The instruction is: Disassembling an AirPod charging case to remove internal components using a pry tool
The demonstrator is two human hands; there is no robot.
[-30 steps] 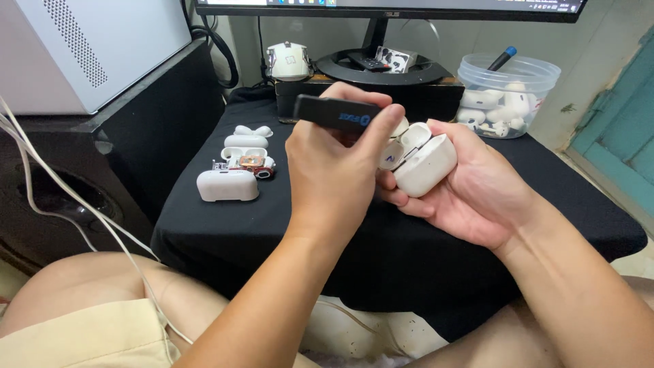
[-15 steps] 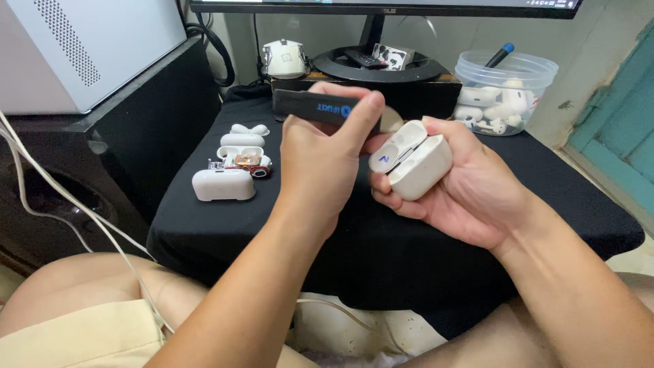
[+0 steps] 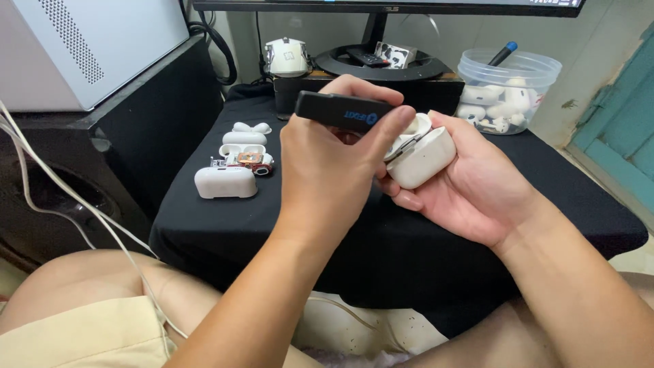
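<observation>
My left hand [image 3: 325, 178] grips a black tool handle [image 3: 343, 112] held level, its thin metal tip reaching into the seam of a white earbud case [image 3: 424, 158]. My right hand [image 3: 477, 191] cradles that case from below and behind, with the lid part slightly raised. Both hands hover over a small table draped in black cloth [image 3: 436, 225].
On the cloth at the left lie a closed white case [image 3: 225, 182], an opened case with a small circuit board [image 3: 246, 158] and white earbud parts [image 3: 249, 128]. A clear tub of white parts [image 3: 505, 90] stands at the back right, beside a monitor stand [image 3: 381, 61]. A white box [image 3: 95, 48] sits left.
Both hands stayed together over the table; the tool handle has shifted slightly right and its tip sits closer into the case seam.
</observation>
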